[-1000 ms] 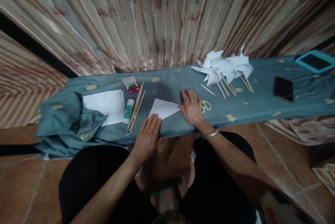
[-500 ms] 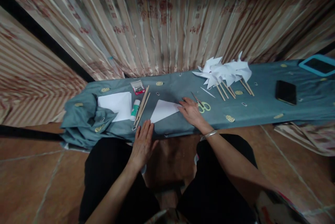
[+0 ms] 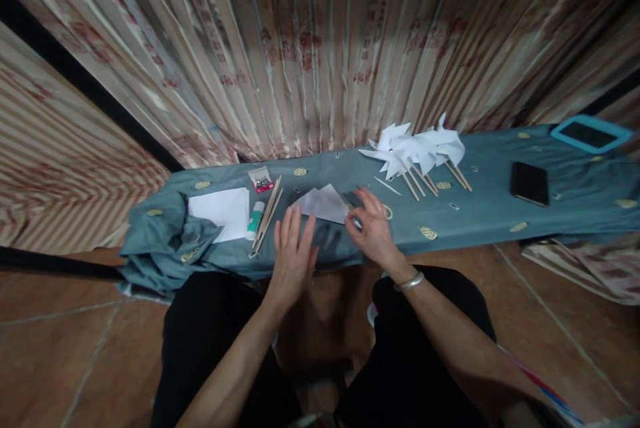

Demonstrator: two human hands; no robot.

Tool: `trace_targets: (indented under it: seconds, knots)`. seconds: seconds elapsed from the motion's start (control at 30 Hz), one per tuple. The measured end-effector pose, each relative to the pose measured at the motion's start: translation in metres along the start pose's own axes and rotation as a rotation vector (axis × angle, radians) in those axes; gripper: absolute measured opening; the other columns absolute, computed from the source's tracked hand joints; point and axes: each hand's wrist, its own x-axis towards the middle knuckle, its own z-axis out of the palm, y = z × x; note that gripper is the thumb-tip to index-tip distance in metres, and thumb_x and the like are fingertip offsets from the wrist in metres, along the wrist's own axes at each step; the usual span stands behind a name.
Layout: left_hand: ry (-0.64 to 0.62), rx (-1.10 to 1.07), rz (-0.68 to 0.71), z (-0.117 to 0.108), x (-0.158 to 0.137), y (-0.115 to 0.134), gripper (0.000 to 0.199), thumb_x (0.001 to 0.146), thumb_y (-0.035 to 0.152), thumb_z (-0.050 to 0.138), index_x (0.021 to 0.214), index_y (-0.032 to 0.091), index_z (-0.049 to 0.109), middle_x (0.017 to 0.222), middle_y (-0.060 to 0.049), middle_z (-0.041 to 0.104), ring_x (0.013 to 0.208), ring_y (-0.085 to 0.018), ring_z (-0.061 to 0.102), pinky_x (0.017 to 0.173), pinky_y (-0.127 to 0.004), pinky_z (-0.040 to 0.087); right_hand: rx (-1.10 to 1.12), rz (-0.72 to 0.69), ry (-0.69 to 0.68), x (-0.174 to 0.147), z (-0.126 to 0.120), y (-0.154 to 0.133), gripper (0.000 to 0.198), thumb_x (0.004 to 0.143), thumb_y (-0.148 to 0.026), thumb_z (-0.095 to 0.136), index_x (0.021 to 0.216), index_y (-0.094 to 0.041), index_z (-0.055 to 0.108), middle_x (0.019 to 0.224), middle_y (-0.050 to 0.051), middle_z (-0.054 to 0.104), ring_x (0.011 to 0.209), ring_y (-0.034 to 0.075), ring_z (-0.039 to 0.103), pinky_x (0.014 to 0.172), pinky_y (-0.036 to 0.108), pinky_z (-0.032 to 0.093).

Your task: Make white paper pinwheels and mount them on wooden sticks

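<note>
Paper (image 3: 321,204) has shifted over the grey-green cloth (image 3: 475,221) beside patterned curtains (image 3: 300,81), right hand (image 3: 373,231) pinching its corner, left hand (image 3: 293,255) spread.

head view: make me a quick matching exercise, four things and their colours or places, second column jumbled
Column one:
1. glue stick
2. tablet-like device
3. paper pinwheels
4. folded paper

Column two:
A. between the left hand and the right hand
B. white, clustered toward the far edge of the cloth
C. green and white, beside loose wooden sticks
D. blue-rimmed, near the right end of the cloth

Pairs: 1-C, 2-D, 3-B, 4-A
</note>
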Motion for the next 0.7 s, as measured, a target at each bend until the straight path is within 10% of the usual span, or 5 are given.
trace_targets:
  seconds: [0.23, 0.5, 0.7]
  knots:
    - [-0.051, 0.001, 0.167, 0.012, 0.028, 0.000, 0.027, 0.091, 0.011, 0.048, 0.105, 0.023, 0.068, 0.108, -0.007, 0.072, 0.127, -0.028, 0.052, 0.114, -0.067, 0.005, -0.068, -0.250, -0.158, -0.027, 0.000, -0.026, 0.015, 0.085, -0.016, 0.053, 0.091, -0.014, 0.067, 0.145, 0.019, 0.047, 0.143, 0.030, 0.029, 0.111, 0.050, 0.028]
    - [-0.076, 0.003, 0.165, 0.008, 0.008, -0.028, 0.021, 0.089, 0.010, 0.052, 0.086, 0.021, 0.070, 0.091, -0.004, 0.073, 0.099, -0.021, 0.066, 0.116, -0.062, 0.018, 0.086, -0.224, -0.514, -0.016, 0.000, -0.017, 0.042, 0.091, -0.015, 0.040, 0.128, -0.018, 0.059, 0.142, 0.016, 0.049, 0.138, 0.027, 0.038, 0.110, 0.050, 0.033]
    - [-0.014, -0.090, 0.212, 0.011, 0.018, -0.017, 0.021, 0.092, 0.012, 0.050, 0.089, 0.020, 0.069, 0.092, -0.003, 0.074, 0.102, -0.019, 0.066, 0.117, -0.062, 0.015, 0.260, -0.082, -0.476, 0.001, -0.005, 0.007, 0.047, 0.093, -0.014, 0.035, 0.134, -0.023, 0.055, 0.145, 0.010, 0.047, 0.135, 0.022, 0.043, 0.110, 0.044, 0.038]
